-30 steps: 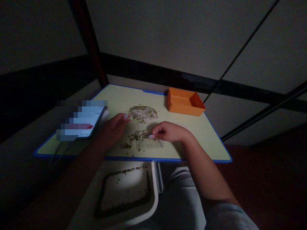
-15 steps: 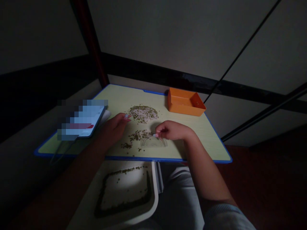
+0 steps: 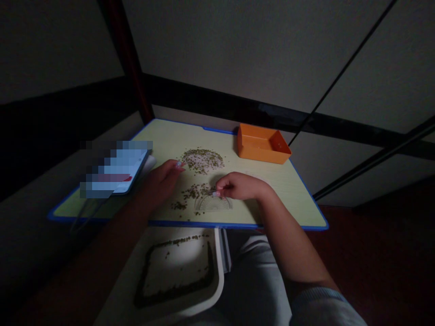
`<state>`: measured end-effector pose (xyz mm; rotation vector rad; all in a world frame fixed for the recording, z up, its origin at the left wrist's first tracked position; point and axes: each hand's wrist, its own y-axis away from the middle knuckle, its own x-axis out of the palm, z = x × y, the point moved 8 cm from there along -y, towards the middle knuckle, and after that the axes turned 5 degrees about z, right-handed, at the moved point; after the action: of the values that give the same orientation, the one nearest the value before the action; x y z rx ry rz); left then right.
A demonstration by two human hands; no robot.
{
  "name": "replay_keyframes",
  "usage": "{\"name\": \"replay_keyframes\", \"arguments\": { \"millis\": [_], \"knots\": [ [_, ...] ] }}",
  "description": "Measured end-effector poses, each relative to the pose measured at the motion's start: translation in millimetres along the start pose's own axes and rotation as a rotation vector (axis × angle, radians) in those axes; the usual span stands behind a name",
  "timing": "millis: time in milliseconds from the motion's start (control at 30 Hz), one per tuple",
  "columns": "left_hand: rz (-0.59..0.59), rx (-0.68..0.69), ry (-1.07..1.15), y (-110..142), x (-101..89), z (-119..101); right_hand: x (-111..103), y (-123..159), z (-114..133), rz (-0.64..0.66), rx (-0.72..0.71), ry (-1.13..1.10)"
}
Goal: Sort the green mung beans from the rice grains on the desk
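Note:
My right hand [image 3: 239, 186] is closed in a pinch on the curved upper edge of a clear protractor [image 3: 213, 203]. Its straight edge faces me, close to the board's front rim. Touching its curve on the upper left are small greenish-brown grains [image 3: 195, 191], with a few darker clumps further left. Beyond them lies a round pile of mixed pale and green grains [image 3: 203, 160]. My left hand [image 3: 165, 176] rests at the pile's left side, thumb and fingertips slightly apart, with nothing visible between them. Its other fingers are mostly hidden.
The yellowish board [image 3: 285, 199] has a blue rim. An orange open box [image 3: 265, 154] stands at its back right. A tablet-like screen [image 3: 125, 170], partly blurred out, leans at the left with a cable below. Under the front edge sits a white tub [image 3: 220, 285] with dark grains along its inside.
The protractor and my right hand shifted slightly right, then came back left against the near grains. My left hand has stayed in place.

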<state>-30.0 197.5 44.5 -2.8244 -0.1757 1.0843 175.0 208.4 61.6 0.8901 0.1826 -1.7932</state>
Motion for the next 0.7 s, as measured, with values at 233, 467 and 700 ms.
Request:
{"name": "replay_keyframes", "arguments": {
  "millis": [233, 467, 700],
  "knots": [
    [0.005, -0.006, 0.016, 1.7, -0.8, -1.5, 2.3, -0.2, 1.2, 0.023, 0.026, -0.004],
    [-0.005, -0.004, -0.001, 1.4, -1.0, -1.5, 3.4, -1.8, 2.3, -0.001, 0.040, 0.029],
    [-0.021, -0.019, 0.011, 2.2, -3.2, -3.1, -5.9, -0.9, 3.1, -0.117, 0.091, 0.113]
  ]
}}
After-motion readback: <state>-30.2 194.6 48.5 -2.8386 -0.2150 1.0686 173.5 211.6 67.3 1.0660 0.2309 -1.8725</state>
